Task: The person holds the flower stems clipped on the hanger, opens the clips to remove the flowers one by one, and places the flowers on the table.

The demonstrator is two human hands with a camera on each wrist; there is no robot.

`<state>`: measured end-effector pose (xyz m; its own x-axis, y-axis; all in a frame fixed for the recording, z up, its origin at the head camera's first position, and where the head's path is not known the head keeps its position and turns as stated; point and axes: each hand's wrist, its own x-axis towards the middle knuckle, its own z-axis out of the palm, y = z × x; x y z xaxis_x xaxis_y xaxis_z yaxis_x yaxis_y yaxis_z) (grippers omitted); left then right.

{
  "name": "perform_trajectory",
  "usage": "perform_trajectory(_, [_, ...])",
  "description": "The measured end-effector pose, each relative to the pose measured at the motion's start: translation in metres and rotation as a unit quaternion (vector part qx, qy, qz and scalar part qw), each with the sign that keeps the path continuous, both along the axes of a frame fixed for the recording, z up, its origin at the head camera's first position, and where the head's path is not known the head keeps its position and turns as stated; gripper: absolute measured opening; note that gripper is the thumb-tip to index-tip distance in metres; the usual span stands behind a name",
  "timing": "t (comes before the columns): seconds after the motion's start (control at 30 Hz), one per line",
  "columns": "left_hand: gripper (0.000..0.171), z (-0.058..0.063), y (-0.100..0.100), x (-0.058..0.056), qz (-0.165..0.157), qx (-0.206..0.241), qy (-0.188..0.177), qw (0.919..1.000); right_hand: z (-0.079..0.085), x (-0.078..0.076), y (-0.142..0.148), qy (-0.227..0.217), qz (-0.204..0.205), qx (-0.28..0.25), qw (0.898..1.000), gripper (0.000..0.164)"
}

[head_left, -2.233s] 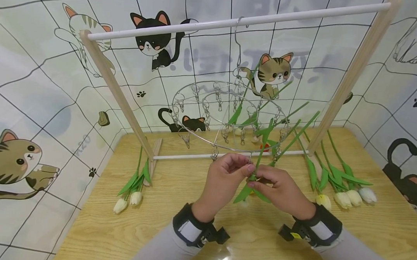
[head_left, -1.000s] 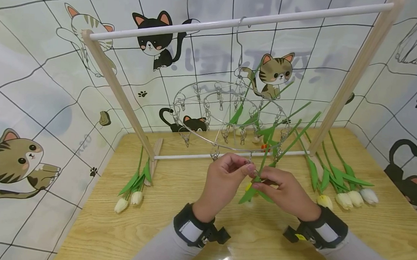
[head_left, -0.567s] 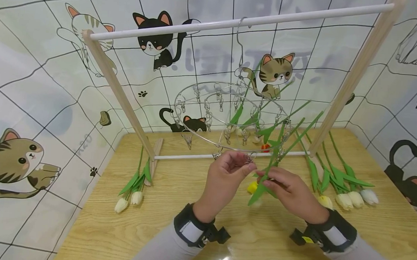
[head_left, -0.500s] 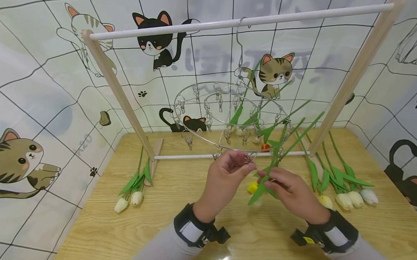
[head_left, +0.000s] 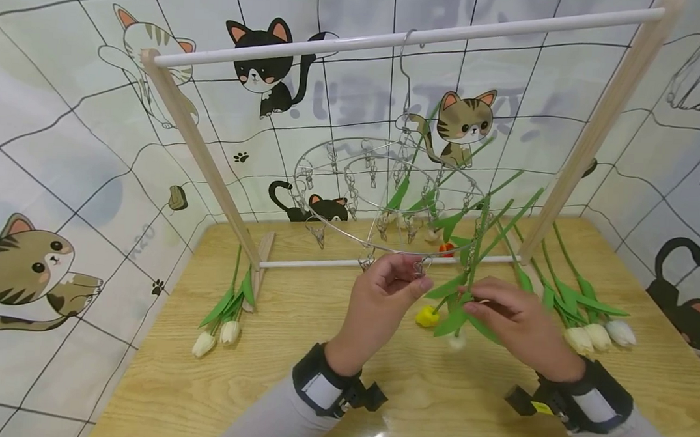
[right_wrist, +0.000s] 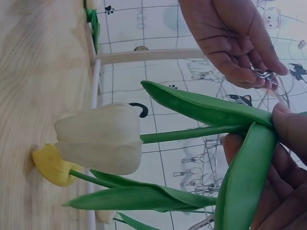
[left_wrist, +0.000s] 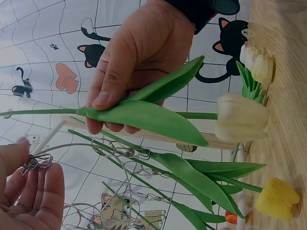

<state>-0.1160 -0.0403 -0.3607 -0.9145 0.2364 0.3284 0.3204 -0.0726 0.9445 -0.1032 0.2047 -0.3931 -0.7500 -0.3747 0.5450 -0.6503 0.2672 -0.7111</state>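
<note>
A white tulip (right_wrist: 100,139) looks smooth and matt, like soft plastic or foam, and its green leaves (left_wrist: 153,120) are smooth with a faint sheen. The clip (left_wrist: 38,161) and wire hanger (head_left: 380,210) are shiny bare metal, the rod (head_left: 357,43) is smooth white, and the posts (head_left: 201,156) are pale, matt wood. The wood-grain surface (head_left: 184,381) is glossy; the sleeves (head_left: 280,410) are matt grey cloth, the backdrop (head_left: 40,185) thin, wrinkled, cloth-like sheeting.

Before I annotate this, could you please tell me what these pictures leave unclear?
Head view: a right-side tulip, its bloom hidden by the right hand.
Head view: backdrop lettering, too faint to read.
Right wrist view: details of the clip in the left hand, blurred.
Right wrist view: the held white tulip, its stem cut off by the right edge.
</note>
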Motion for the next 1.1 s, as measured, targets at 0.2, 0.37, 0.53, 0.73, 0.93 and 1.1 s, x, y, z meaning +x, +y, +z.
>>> perform_trajectory(0.2, [0.028, -0.002, 0.000, -0.001, -0.005, 0.013, -0.001, 0.9999, 0.007, 0.007, 0.012, 0.021, -0.034, 0.011, 0.999, 0.036])
perform_trajectory(0.37, [0.026, -0.001, 0.001, -0.001, -0.010, 0.017, -0.003, 0.9998, 0.010, 0.011, 0.027, 0.030, -0.080, 0.022, 0.996, 0.039])
perform_trajectory(0.53, [0.027, 0.000, 0.001, -0.001, -0.015, 0.023, -0.007, 0.9996, 0.014, 0.010, 0.043, 0.052, -0.119, 0.022, 0.991, 0.036])
perform_trajectory(0.73, [0.028, -0.001, 0.000, -0.001, -0.014, 0.025, -0.011, 0.9995, 0.016, 0.006, 0.057, 0.013, -0.199, 0.011, 0.980, 0.024])
perform_trajectory(0.93, [0.030, -0.001, 0.000, -0.001, -0.015, 0.029, -0.011, 0.9994, 0.012, -0.005, 0.068, -0.077, -0.255, 0.019, 0.964, 0.026])
perform_trajectory(1.1, [0.032, -0.001, 0.000, -0.001, -0.014, 0.025, -0.011, 0.9995, 0.003, -0.019, 0.077, -0.143, -0.265, 0.046, 0.953, 0.043])
